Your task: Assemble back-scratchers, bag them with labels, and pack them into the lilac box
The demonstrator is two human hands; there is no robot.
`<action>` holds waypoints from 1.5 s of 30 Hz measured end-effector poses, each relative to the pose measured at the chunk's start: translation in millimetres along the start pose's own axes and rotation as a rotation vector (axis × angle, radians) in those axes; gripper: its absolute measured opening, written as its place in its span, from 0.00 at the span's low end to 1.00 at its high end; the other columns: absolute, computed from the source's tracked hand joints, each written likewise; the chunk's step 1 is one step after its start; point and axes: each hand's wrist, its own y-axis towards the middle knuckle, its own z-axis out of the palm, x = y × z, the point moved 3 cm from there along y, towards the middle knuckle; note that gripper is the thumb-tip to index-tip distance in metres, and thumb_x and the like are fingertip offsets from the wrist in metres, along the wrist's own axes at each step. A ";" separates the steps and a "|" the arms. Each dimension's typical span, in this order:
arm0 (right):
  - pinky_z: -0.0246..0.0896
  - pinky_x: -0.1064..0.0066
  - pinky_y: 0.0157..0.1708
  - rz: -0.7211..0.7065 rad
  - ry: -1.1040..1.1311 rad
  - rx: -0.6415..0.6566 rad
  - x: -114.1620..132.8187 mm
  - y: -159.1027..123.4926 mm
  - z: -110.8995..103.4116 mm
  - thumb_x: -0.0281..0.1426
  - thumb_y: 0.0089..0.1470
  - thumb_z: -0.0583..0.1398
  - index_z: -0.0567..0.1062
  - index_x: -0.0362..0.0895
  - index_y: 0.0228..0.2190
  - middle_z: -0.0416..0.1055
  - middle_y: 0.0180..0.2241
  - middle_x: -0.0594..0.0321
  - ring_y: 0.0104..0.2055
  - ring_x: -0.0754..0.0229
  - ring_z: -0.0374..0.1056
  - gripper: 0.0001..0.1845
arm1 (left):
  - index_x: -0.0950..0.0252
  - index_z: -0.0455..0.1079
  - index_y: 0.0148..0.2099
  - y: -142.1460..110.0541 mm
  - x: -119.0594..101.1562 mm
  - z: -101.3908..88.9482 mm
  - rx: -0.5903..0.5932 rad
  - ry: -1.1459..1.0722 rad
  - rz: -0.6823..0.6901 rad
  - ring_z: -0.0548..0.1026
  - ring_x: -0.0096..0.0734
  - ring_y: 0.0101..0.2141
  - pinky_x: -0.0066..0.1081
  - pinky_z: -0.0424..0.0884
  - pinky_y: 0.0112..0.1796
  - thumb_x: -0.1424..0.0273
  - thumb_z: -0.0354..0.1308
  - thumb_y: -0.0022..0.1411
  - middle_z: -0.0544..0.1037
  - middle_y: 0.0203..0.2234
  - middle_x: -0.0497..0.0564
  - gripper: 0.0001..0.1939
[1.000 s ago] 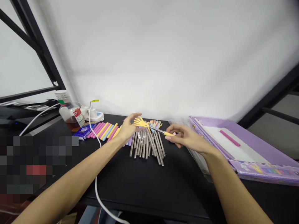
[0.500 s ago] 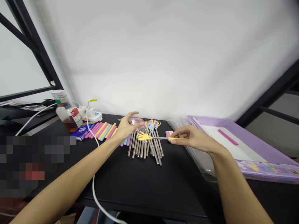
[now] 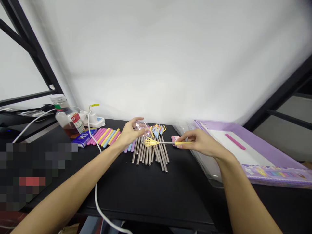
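Observation:
My right hand [image 3: 198, 143] pinches the yellow handle of a back scratcher [image 3: 166, 143]. Its thin metal shaft points left and ends in a yellow claw-shaped head. Thumb and fingers of my left hand [image 3: 129, 133] close on a crinkled clear plastic wrapper [image 3: 141, 125] behind the claw. Beneath both lies a heap of metal rods [image 3: 147, 157], with several blue and yellow claw heads [image 3: 156, 130] at its back end. Left of the heap, pink, yellow, blue and purple handles [image 3: 107, 138] lie in a row, partly hidden by my left forearm.
At right, a purple tray [image 3: 253, 143] with clear plastic beside it holds a pink stick [image 3: 235, 141]. A small pink packet [image 3: 175, 139] lies near my right hand. Leftward are a blue tissue pack [image 3: 83, 138], a jar [image 3: 67, 118], a power strip [image 3: 97, 122] and a white cable [image 3: 96, 191].
The view has shifted slightly. The back scratcher is held more level, with more of its shaft in sight. My left hand stays at the plastic wrapper.

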 end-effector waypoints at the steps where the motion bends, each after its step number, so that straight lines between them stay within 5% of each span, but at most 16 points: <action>1: 0.61 0.64 0.31 0.001 0.022 -0.005 1.6 0.2 1.1 0.44 0.47 0.68 0.84 0.47 0.31 0.81 0.37 0.56 0.34 0.54 0.70 0.15 | 0.65 0.68 0.56 -0.4 -0.3 0.6 0.000 -0.014 -0.005 0.81 0.37 0.38 0.41 0.79 0.45 0.69 0.73 0.50 0.80 0.40 0.55 0.32; 13: 0.63 0.64 0.32 0.005 0.181 -0.029 14.3 2.1 7.0 0.44 0.51 0.66 0.82 0.44 0.33 0.79 0.29 0.57 0.31 0.56 0.72 0.16 | 0.64 0.68 0.54 -1.0 2.3 3.8 -0.081 0.015 0.076 0.80 0.38 0.40 0.33 0.78 0.38 0.63 0.71 0.53 0.80 0.41 0.56 0.28; 18: 0.57 0.67 0.27 0.041 0.192 -0.069 11.4 7.4 15.5 0.46 0.51 0.65 0.81 0.43 0.36 0.76 0.27 0.60 0.28 0.60 0.67 0.19 | 0.65 0.70 0.46 -5.0 3.8 15.0 -0.100 -0.104 0.108 0.78 0.34 0.42 0.37 0.80 0.43 0.63 0.69 0.55 0.72 0.48 0.54 0.20; 23: 0.57 0.70 0.26 0.025 0.337 -0.048 12.3 13.6 29.9 0.45 0.51 0.66 0.76 0.44 0.41 0.71 0.28 0.64 0.27 0.63 0.66 0.21 | 0.65 0.68 0.42 -5.4 7.7 20.9 -0.105 -0.251 0.089 0.77 0.33 0.43 0.39 0.78 0.47 0.64 0.65 0.59 0.71 0.41 0.50 0.13; 34: 0.68 0.67 0.29 0.009 0.502 0.154 34.9 9.5 56.6 0.36 0.47 0.69 0.66 0.46 0.30 0.71 0.29 0.67 0.27 0.61 0.73 0.17 | 0.62 0.70 0.51 -2.9 13.7 18.9 -0.097 -0.123 0.155 0.78 0.34 0.43 0.36 0.74 0.47 0.64 0.68 0.56 0.78 0.40 0.51 0.21; 45: 0.68 0.69 0.24 -0.001 0.522 -0.002 34.3 16.1 67.4 0.42 0.43 0.72 0.68 0.46 0.29 0.72 0.31 0.65 0.26 0.60 0.75 0.21 | 0.65 0.76 0.51 -9.4 6.6 27.1 0.001 -0.097 0.110 0.72 0.46 0.57 0.40 0.72 0.53 0.50 0.54 0.66 0.73 0.58 0.58 0.25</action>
